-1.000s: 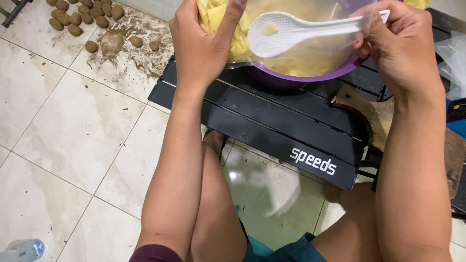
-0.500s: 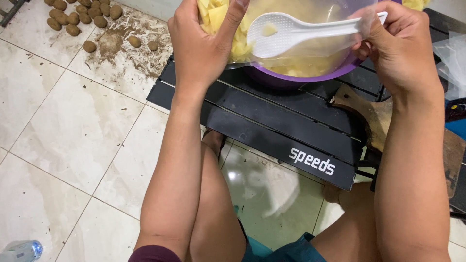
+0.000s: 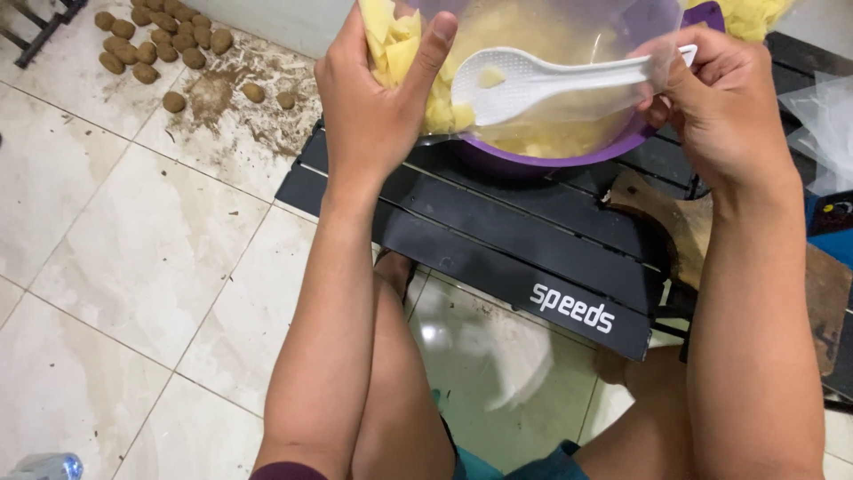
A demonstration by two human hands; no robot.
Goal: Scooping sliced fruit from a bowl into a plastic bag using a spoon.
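Left hand point(image 3: 378, 107) grips clear plastic bag of yellow potato slices point(image 3: 400, 44) at 11 o'clock, steadying it over round purple plastic bowl point(image 3: 551, 158); right hand point(image 3: 720, 107) clutches white plastic scoop point(image 3: 524, 84).

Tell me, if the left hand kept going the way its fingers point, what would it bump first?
Probably the yellow cut pieces in the clear bag: the left hand points up toward them, fingers already touching. Depth beyond is unclear.

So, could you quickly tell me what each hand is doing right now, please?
Left hand: closed on the clear plastic bag of yellow pieces.
Right hand: closed on the handle of the white spoon, pinching the bag's other side.
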